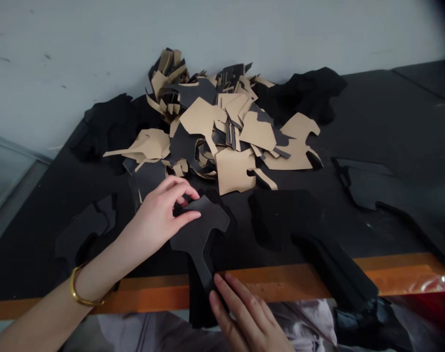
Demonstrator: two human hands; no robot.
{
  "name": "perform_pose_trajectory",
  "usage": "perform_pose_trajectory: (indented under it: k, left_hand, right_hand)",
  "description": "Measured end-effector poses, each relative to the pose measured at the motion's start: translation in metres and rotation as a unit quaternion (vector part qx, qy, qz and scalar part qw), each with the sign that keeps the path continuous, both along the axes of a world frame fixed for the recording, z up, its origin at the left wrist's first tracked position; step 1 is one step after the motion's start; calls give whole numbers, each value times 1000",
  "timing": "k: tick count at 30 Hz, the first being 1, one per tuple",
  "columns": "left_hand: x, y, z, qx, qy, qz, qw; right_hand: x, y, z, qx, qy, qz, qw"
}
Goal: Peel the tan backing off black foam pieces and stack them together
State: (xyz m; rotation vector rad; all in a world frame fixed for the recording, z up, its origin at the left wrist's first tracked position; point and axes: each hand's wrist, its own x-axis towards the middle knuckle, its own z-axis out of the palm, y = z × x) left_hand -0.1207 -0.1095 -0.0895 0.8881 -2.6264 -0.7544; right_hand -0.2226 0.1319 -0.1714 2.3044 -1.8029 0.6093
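Note:
A black flat piece (198,230) with a broad head and a narrow tail lies near the front edge, above other black pieces. My left hand (167,205), with a gold bangle at the wrist, has its thumb on top of the broad head and its curled fingers at the far left edge, gripping it. Beside the tail, my right hand (246,313) rests with its fingers stretched out and their tips touching the tail's end. Beneath, the dark tails of more pieces (200,308) hang over the table edge. The right palm is partly cut off by the frame's bottom.
A loose heap of tan-backed black pieces (235,171) covers the table's middle back. Stacked black pieces (288,215) lie to the right, with more (372,181) beyond. Black pieces (83,225) also lie at left. Orange tape (152,291) lines the front edge; a pale wall (222,29) stands behind.

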Motion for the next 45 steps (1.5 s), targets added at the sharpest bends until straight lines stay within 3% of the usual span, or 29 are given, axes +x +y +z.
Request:
perform_pose_trajectory:
  k: [7, 14, 19, 23, 25, 30, 35, 40, 42, 45]
  left_hand:
    - [3, 8, 4, -191, -97, 11, 977]
    - [5, 3, 3, -246, -87, 26, 965]
    - [12, 31, -9, -272, -32, -66, 960]
    - [14, 49, -18, -228, -112, -177, 951]
    - [12, 47, -19, -181, -155, -190, 952]
    - [-1, 34, -19, -110, -189, -120, 968]
    - [-11, 25, -28, -85, -149, -54, 984]
    - [-7, 25, -35, -150, -39, 36, 987]
    - [-5, 28, -36, -184, -19, 28, 982]
    - [-6, 32, -37, -207, 11, 17, 978]
  right_hand:
    - [1, 1, 2, 6, 3, 4, 1000]
    - [3, 1, 3, -20, 13, -13, 1000]
    - [3, 0, 0, -33, 11, -10, 999]
    - [3, -1, -2, -33, 4, -10, 999]
    - [4, -1, -3, -35, 1, -12, 999]
    - [7, 0, -2, -29, -6, -17, 999]
    - [12, -3, -4, -50, 2, -32, 998]
    - [10, 1, -9, -65, -15, -16, 998]
    - [3, 4, -1, -44, -48, 8, 998]
    - [-18, -2, 26, -32, -110, 23, 993]
